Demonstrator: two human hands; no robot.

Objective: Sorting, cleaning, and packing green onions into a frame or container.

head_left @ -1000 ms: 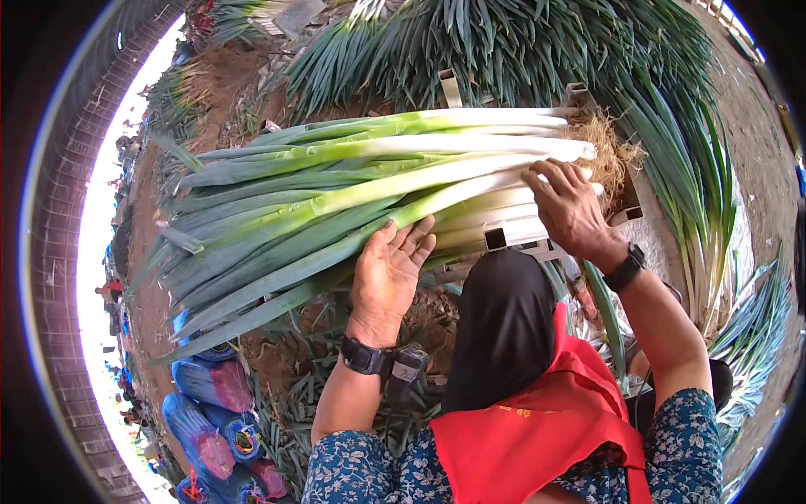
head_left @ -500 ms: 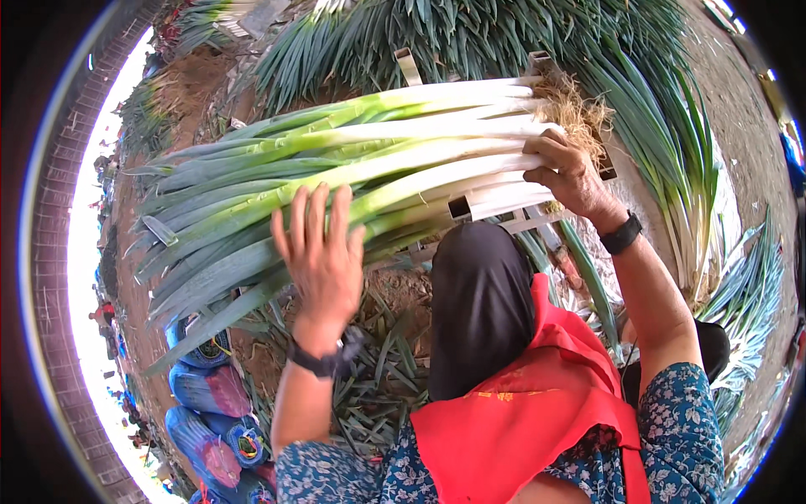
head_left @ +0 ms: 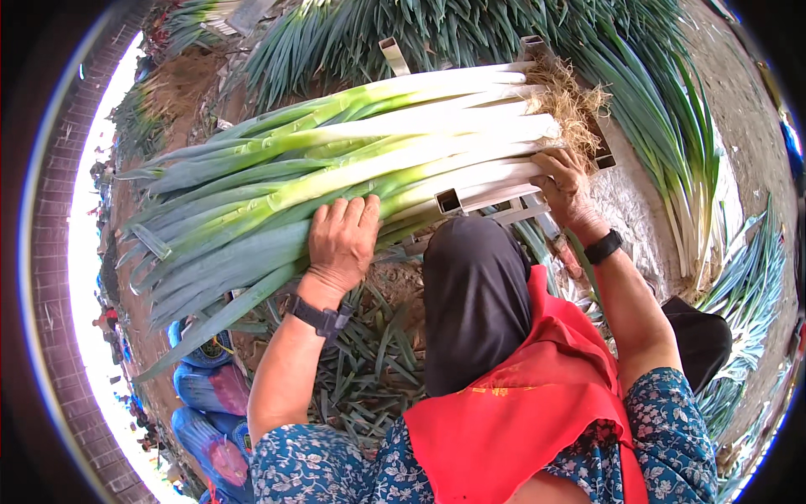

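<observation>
A thick pile of long green onions [head_left: 369,155] lies crosswise on a metal rack, white stalks and shaggy roots [head_left: 571,109] to the right, green leaves to the left. My left hand [head_left: 342,239] is curled over the near side of the pile, where the green leaves start; its fingertips press on the stalks. At the near right, my right hand [head_left: 567,186] has its fingers closed round the white ends beside the roots. Its thumb is partly hidden. A square tube post [head_left: 449,202] of the rack stands against the near side of the pile, between my hands.
More rack posts [head_left: 393,57] rise at the far side. A big heap of green onions [head_left: 470,34] lies beyond, with another bunch [head_left: 684,185] on the right. Blue net rolls [head_left: 210,386] stand at the lower left. Cut leaves [head_left: 369,370] litter the ground below the rack.
My left hand has gone from spread fingers lying on the leaves to curled fingers, a little lower and to the right. My right hand has slid down to the near edge of the white stalks.
</observation>
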